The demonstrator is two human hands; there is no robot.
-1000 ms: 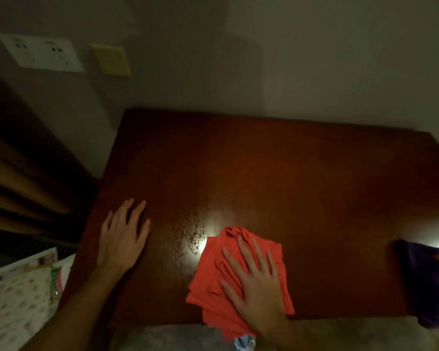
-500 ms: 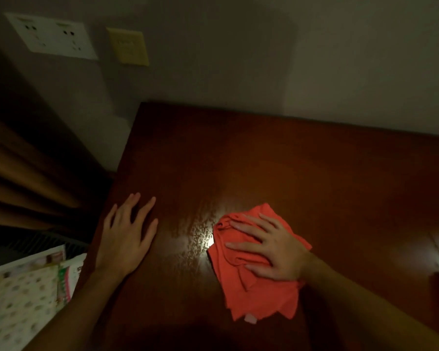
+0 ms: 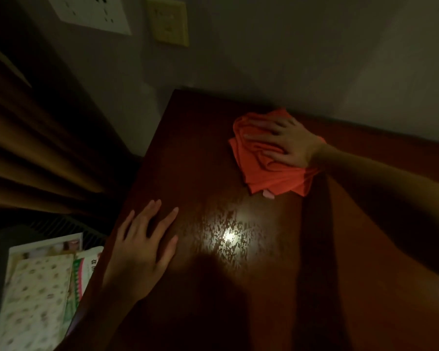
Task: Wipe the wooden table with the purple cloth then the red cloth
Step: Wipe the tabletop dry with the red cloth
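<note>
Red cloth (image 3: 271, 168) lies bunched at far edge of wooden table (image 3: 200, 173), next to the wall; right hand (image 3: 288, 144) presses it flat with fingers spread and straight, left hand (image 3: 140, 249) rests flat, fingers straight, near the table's left edge. Judged soft, light, limp: it will ruck under a push, so load the palm on the middle of the folds, not a corner. Versus 0.5 s ago: cloth and right hand went from mid-table to the far edge, left hand unmoved; purple cloth not in view
</note>
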